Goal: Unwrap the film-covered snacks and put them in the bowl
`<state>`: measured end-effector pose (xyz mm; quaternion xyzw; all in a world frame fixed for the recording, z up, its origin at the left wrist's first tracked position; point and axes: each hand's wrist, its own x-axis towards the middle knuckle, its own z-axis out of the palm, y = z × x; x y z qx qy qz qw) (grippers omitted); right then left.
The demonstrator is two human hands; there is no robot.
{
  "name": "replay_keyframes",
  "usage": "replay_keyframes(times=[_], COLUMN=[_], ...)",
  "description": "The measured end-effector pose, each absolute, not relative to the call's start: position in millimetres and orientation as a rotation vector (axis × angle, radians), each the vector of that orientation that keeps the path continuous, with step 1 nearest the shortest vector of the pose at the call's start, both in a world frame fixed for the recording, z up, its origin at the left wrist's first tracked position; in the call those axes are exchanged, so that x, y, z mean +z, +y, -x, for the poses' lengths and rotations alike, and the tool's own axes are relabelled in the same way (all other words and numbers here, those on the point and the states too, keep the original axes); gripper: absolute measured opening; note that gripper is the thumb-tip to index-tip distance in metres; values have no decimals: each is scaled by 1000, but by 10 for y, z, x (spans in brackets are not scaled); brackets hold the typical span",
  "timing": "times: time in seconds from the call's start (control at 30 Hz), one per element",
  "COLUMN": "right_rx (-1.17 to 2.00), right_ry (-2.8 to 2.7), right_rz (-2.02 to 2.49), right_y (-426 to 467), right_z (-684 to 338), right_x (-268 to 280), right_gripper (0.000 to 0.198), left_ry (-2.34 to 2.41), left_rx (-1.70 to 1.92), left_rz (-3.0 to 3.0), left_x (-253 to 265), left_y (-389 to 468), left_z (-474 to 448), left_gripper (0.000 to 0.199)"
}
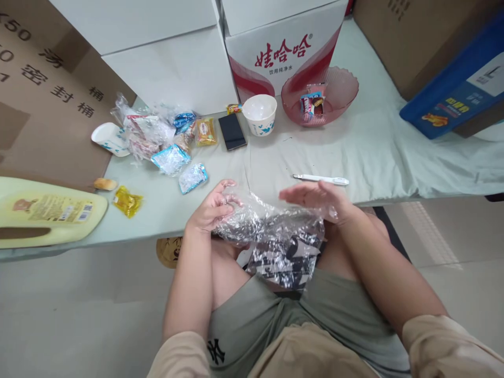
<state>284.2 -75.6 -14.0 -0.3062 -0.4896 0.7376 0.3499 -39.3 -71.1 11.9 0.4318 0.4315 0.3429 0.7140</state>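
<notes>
The left hand (214, 210) has its fingers curled on one end of some crumpled clear plastic (289, 257); the right hand (323, 199) is open, fingers nearly straight, with the plastic loose against its heel. The cloth-covered worktop (381, 152) runs across in front, bearing a white-and-red carton (252, 68) at its far side. The plastic lies directly between the hands, over the shorts (244, 304), its gathered upper part running left to right and its lower part hanging toward the body. Both hands touch it, so neither is nearer. Whether it is a bag or a sheet cannot be told. Farther off stand a pink bowl (342, 100), a paper cup (262, 126) and a phone (232, 133). A slim white tool (336, 180) lies crosswise just beyond the right hand.
</notes>
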Motion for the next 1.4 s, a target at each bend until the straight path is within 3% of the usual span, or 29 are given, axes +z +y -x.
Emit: replay_keyframes(times=[0.1,0.27,0.37,0.57,0.63,0.77,0.83,1.0,1.2,1.4], right_rx=[2213,2564,2465,2258,2201,2379,2399,2132,1919,1795], right_ry=[-1272,-1153,-1261,-1453,-1462,-1542,-1555,-1407,-1259,-1148], right_rz=[590,454,482,594,576,404,395,634,861,991], right_y=[-804,-847,-869,-918,-914,-910,-913,-906,-905,-910], right_z=[-2742,-2607,-2600,-2475,-2394,-2302,-2318,-2416,-2381,-2373], right_x=[-158,-162,-209,-362,-370,-332,-301,-228,-181,-180], right_gripper=[63,80,72,102,94,39,27,28,30,31], left_ry=[842,752,759,822,803,771,886,1193,1103,1137], left_rx=[660,510,592,777,708,614,629,935,1364,1034], left_rz=[-964,-990,-978,-923,-926,-935,-928,-846,-846,-914], left_x=[122,139,132,57,42,60,59,-25,-22,-150], left_y=[-743,-742,-737,-756,-756,-716,-671,-568,-553,-551], left_z=[315,144,141,221,193,87,50,40,15,137], left_gripper=[72,72,72,76,77,77,73,60,65,89])
